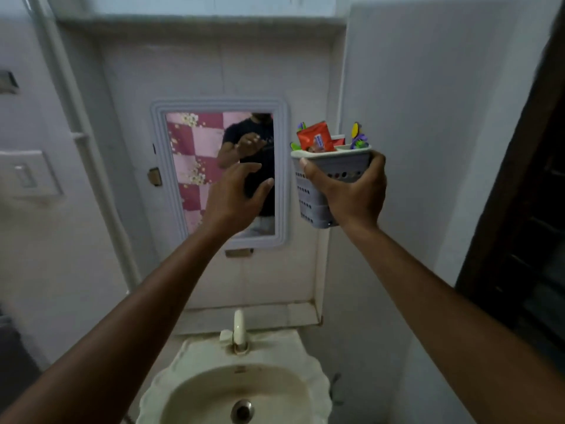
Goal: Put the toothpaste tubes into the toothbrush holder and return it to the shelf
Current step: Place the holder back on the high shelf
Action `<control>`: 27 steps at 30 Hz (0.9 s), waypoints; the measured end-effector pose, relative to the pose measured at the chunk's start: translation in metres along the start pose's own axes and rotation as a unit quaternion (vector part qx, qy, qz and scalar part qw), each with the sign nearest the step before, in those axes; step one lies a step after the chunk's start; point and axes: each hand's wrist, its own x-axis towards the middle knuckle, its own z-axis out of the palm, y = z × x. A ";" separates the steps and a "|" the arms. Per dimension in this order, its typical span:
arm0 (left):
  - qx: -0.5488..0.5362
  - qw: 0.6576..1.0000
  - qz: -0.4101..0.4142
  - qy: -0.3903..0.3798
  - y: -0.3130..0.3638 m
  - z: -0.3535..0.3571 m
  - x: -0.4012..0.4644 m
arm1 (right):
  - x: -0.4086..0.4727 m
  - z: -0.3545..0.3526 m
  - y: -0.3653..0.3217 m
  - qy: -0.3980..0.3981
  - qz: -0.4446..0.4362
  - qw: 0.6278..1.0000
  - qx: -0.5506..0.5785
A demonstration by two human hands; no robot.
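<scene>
My right hand [351,191] grips a grey perforated toothbrush holder [308,197] raised in front of the wall, right of the mirror. A red toothpaste tube [316,137] sticks out of its top, with a second red-and-white tube [338,139] behind it and colourful toothbrush heads [358,139] on the right side. My left hand [234,197] is lifted in front of the mirror, fingers apart and curled, holding nothing. A grey shelf ledge [195,21] runs along the top of the wall recess, well above the holder.
A white-framed mirror [282,179] hangs on the tiled wall. Below is a cream washbasin [189,356] with a tap [239,328]. A white pipe [91,166] runs down at left beside a wall switch [26,175]. A dark door frame [526,191] stands at right.
</scene>
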 end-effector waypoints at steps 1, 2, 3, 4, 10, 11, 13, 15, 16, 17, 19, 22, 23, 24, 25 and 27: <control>0.007 1.000 0.010 0.008 0.010 -0.009 0.012 | 0.011 -0.002 -0.016 0.002 -0.009 1.000 0.004; 0.011 1.000 0.015 0.012 0.017 -0.015 0.019 | 0.016 -0.004 -0.026 0.002 -0.011 1.000 0.003; 0.011 0.999 0.025 0.019 0.027 -0.024 0.032 | 0.027 -0.006 -0.041 0.006 -0.020 1.000 0.008; 0.012 0.999 0.038 0.024 0.037 -0.032 0.044 | 0.038 -0.008 -0.055 0.006 -0.027 1.000 0.014; 0.054 0.989 0.104 0.095 0.074 -0.070 0.128 | 0.096 0.000 -0.124 0.024 -0.064 0.997 0.042; 0.056 0.985 0.117 0.109 0.080 -0.077 0.143 | 0.108 0.003 -0.135 0.027 -0.072 0.996 0.049; 0.060 0.978 0.140 0.141 0.089 -0.089 0.170 | 0.130 0.011 -0.157 0.036 -0.078 0.994 0.066; 0.065 0.968 0.166 0.178 0.094 -0.098 0.195 | 0.151 0.019 -0.178 0.047 -0.083 0.993 0.076; 0.065 0.963 0.176 0.192 0.096 -0.102 0.209 | 0.163 0.024 -0.188 0.054 -0.084 0.992 0.080; 0.064 0.960 0.183 0.202 0.097 -0.105 0.223 | 0.176 0.030 -0.198 0.062 -0.088 0.991 0.086; 0.066 0.954 0.196 0.218 0.099 -0.110 0.247 | 0.198 0.039 -0.215 0.076 -0.094 0.989 0.087; 0.065 0.950 0.201 0.230 0.094 -0.111 0.281 | 0.231 0.055 -0.234 0.100 -0.106 0.985 0.087; 0.064 0.951 0.197 0.229 0.093 -0.110 0.290 | 0.239 0.060 -0.238 0.104 -0.107 0.985 0.091; 0.060 0.953 0.193 0.224 0.089 -0.108 0.299 | 0.247 0.066 -0.241 0.106 -0.109 0.984 0.097; 0.059 0.955 0.188 0.220 0.085 -0.105 0.309 | 0.257 0.074 -0.243 0.110 -0.115 0.982 0.101; 0.061 0.959 0.180 0.209 0.075 -0.097 0.325 | 0.270 0.089 -0.244 0.113 -0.120 0.982 0.095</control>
